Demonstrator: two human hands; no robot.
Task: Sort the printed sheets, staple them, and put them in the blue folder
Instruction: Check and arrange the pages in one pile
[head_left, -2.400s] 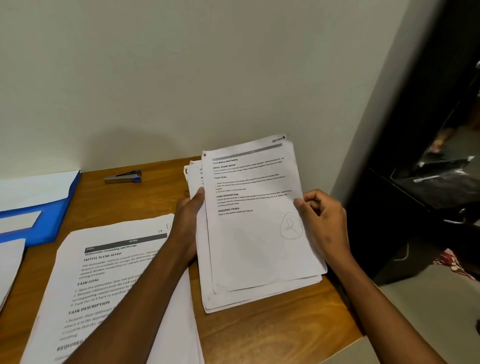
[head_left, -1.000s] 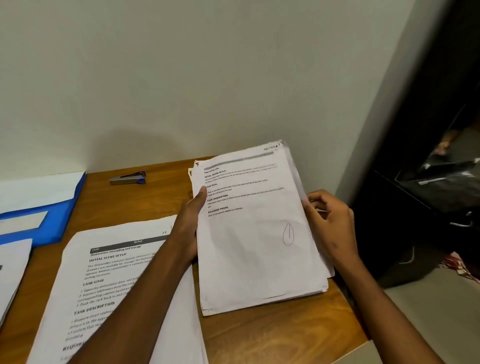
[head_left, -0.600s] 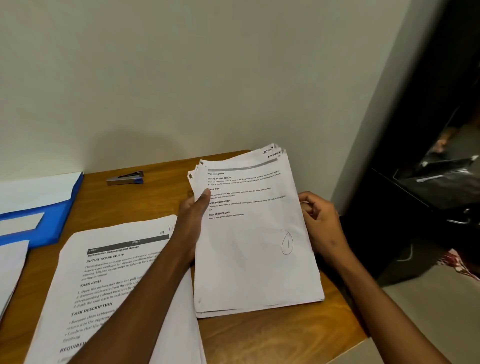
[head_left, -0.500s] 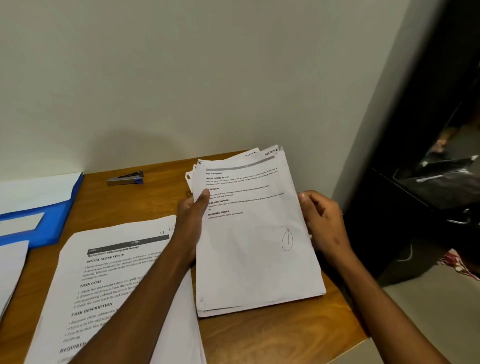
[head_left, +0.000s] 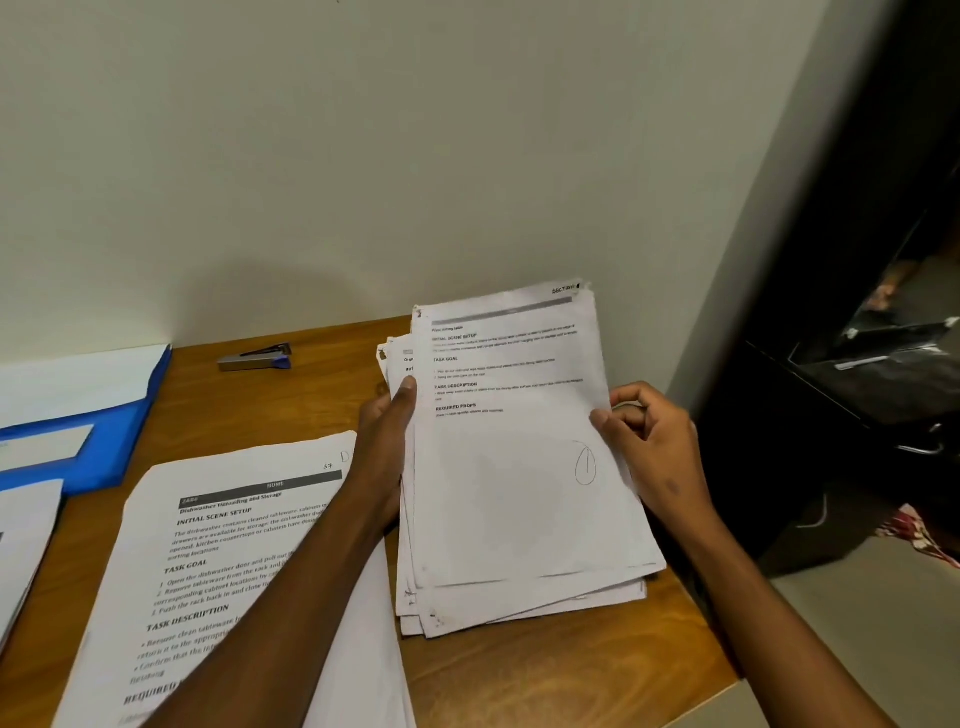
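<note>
Both hands hold the stack of printed sheets (head_left: 519, 493) over the worktop (head_left: 571, 670): the left hand (head_left: 384, 447) clasps its left edge in a thumb-on-top grip, the right hand (head_left: 649, 441) pinches the top sheet's right edge. Left of them lie another printed pile (head_left: 218, 561), the blue folder (head_left: 111, 436) and a stapler (head_left: 255, 357) by the wall.

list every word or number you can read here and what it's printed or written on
Held top sheet: "SECTION", "INITIAL SCENE SETUP", "TASK GOAL", "TASK DESCRIPTION", "REQUIRED PROPS"; a circled handwritten "1". Body lines too small.
Sheet lying under the left arm: "HOME", "Dishwasher Unloading and Storage", "INITIAL SCENE SETUP", "TASK GOAL", "TASK DESCRIPTION", handwritten "57". Finer lines only partly legible.
Stapler, blue folder: no readable text.
</note>
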